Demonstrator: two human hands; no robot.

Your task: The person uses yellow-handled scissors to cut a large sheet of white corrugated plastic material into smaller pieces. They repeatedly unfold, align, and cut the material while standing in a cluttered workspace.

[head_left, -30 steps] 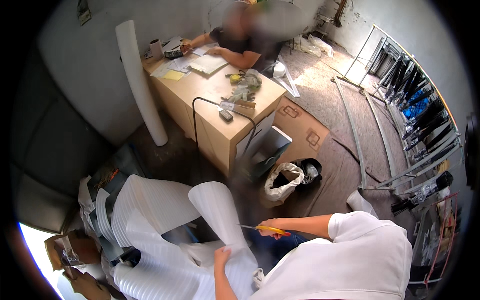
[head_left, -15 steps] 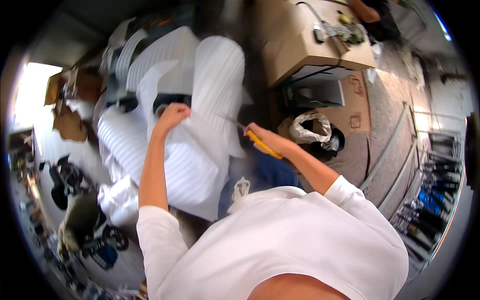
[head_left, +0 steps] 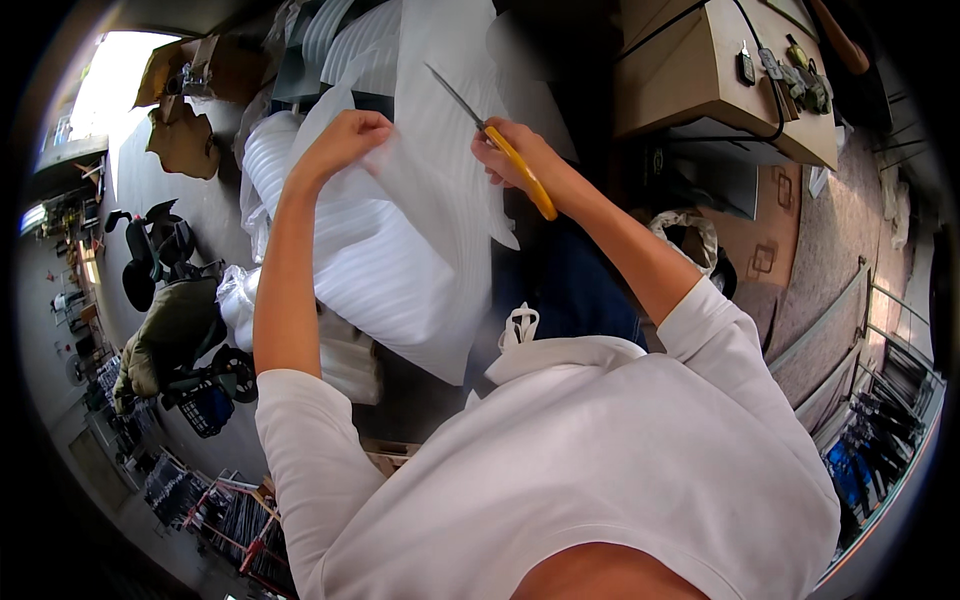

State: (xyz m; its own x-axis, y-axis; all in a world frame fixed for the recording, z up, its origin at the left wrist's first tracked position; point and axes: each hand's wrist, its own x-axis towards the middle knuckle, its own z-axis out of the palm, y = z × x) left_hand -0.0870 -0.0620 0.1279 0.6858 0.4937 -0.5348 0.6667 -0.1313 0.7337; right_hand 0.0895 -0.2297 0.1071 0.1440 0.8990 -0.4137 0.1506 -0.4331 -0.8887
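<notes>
With the right hand (head_left: 515, 160) closed around yellow-handled scissors (head_left: 495, 140) and the left hand (head_left: 345, 140) pinching the white foam sheet (head_left: 430, 210) taut above the rolls, a slack pull could tear it crooked or nick fingers.

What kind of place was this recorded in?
Probably a small workshop or packing room. White foam wrap sheet is piled in rolls, the right hand holds yellow-handled scissors to it while the left hand grips the sheet, and a wooden workbench carries cables and tools.
</notes>
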